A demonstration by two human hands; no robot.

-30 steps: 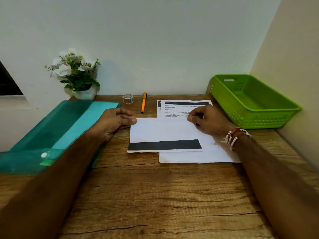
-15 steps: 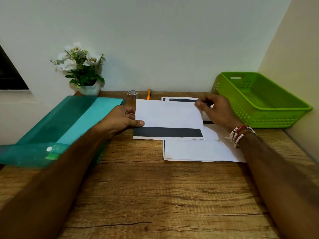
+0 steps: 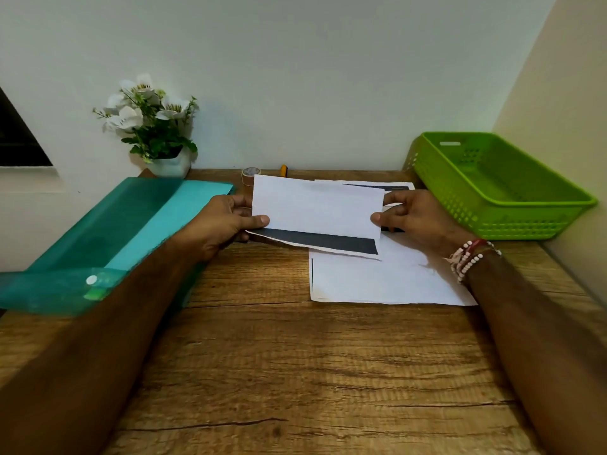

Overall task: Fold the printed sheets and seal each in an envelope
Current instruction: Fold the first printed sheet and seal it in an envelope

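A folded printed sheet (image 3: 315, 208), white with a dark band along its lower flap, is held a little above the wooden desk (image 3: 295, 372). My left hand (image 3: 223, 221) pinches its left edge, thumb on top. My right hand (image 3: 410, 215) pinches its right edge. Under and behind it, a stack of flat printed sheets (image 3: 387, 280) lies on the desk, with a dark header showing at the far end. No envelope is plainly in view.
A teal plastic folder (image 3: 108, 238) lies at the left. A green plastic basket (image 3: 499, 188) stands at the right by the wall. A flower pot (image 3: 164, 139), a tape roll (image 3: 250, 175) and an orange pen (image 3: 283, 169) sit along the back edge.
The folded sheet went from lying flat on the stack to being lifted off the desk. My left hand took hold of its left edge and my right hand shifted to its right edge.
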